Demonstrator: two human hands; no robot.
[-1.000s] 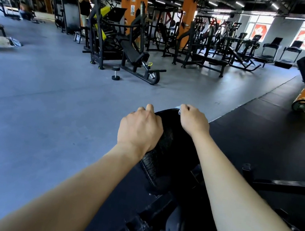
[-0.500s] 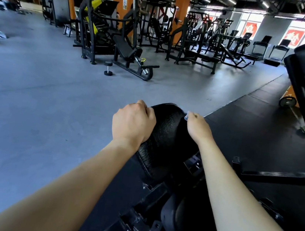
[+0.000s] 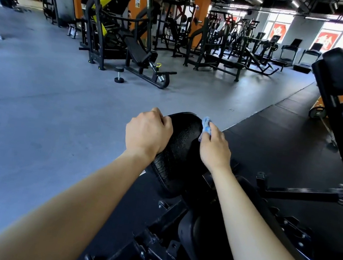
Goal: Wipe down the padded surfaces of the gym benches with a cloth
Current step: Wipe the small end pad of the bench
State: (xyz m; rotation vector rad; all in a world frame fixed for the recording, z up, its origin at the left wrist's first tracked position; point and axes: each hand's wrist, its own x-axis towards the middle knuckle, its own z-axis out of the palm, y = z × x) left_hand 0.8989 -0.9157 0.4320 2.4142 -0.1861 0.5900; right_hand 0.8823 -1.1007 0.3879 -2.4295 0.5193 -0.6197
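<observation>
Pad (image 3: 180, 148): black, centre of view, between your two hands. Its long axis runs near to far. The rounded end points far, toward the grey floor (image 3: 37, 112); the near end meets the frame (image 3: 167, 223) between your forearms.

Left hand (image 3: 147, 132): on the pad's left edge, fingers curled over the rim and gripping it. Thumb hidden.

Right hand (image 3: 215, 146): at the pad's right edge, toward the far end. Fingers are bunched round the cloth (image 3: 206, 126), which pokes out blue past the fingertips and touches the right rim.

Key relation: the pad's open face lies left and near of the cloth, across toward your left hand. Your right hand is the working one; the left only steadies.

Judgement: you are wiping the far end of this pad. The next stroke probably runs down the long axis, far to near, or leftward across it. Your left hand covers a strip of rim, so shift it to reach that strip.
</observation>
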